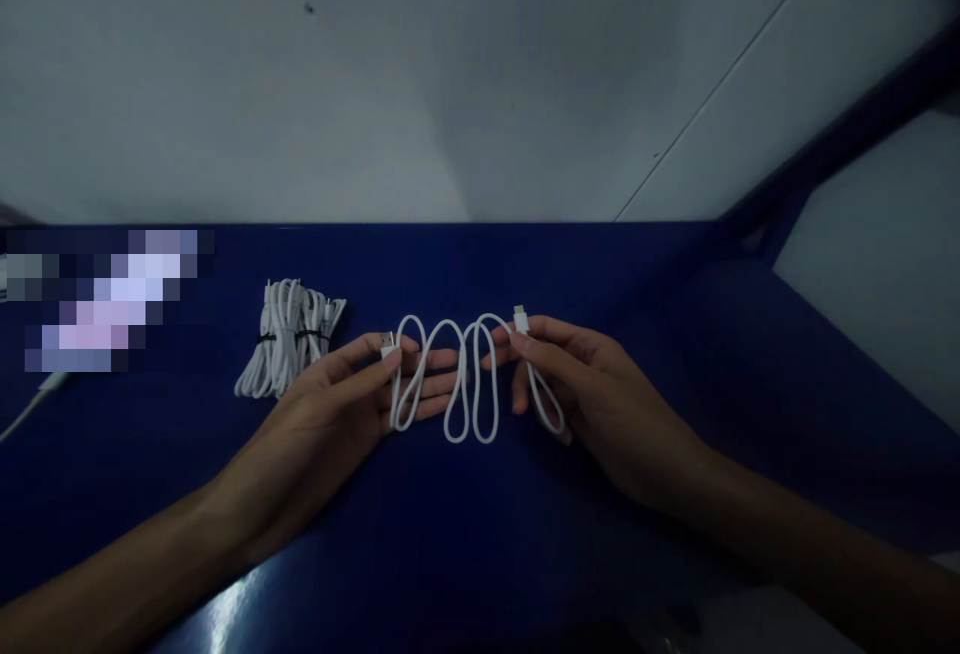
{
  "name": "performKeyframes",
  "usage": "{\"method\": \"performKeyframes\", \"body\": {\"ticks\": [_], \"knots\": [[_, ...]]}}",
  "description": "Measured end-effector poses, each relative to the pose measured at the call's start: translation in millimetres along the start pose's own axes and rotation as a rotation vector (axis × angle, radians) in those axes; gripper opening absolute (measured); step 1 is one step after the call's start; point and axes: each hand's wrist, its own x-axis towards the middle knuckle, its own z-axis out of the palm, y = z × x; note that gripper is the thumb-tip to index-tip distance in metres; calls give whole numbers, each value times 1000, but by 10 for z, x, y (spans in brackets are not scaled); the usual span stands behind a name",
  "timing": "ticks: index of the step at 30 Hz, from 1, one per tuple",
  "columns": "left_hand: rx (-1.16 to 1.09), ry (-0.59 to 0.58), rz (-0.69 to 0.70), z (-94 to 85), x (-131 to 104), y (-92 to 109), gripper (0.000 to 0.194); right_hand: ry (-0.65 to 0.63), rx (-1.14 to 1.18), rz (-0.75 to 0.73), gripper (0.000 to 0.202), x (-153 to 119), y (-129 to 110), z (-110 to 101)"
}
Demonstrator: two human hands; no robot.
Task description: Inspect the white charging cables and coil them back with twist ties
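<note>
A white cable (454, 424) with several loose loops spans the space between my two hands, above the blue table. My left hand (349, 384) pinches its USB plug end between thumb and index finger, with the other fingers stretched behind the loops. Between thumb and fingers, my right hand (581, 364) grips the other end, whose metal-tipped plug points up. One loop hangs below the right hand's fingers. Left of my left hand lie bundled white cables (281, 344) with black ties round them.
The blue table (420, 264) meets a pale wall (337, 114) at the back. On the far left is a pixelated bright object (127, 294) with a white cord (37, 399) at its lower end. A blue frame bar (847, 134) slants along the right.
</note>
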Motion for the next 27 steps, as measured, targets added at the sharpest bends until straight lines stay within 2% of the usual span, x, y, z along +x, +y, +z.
{"method": "performKeyframes", "body": {"ticks": [4,15,27], "knots": [[18,-16,8,-22,2,-7,20,3,-7,-8,31,1,-4,2],[3,64,2,-1,-4,9,15,48,21,-25,34,8,13,19],[70,32,9,-46,-1,-30,14,38,27,-21,34,9,22,-2]]}}
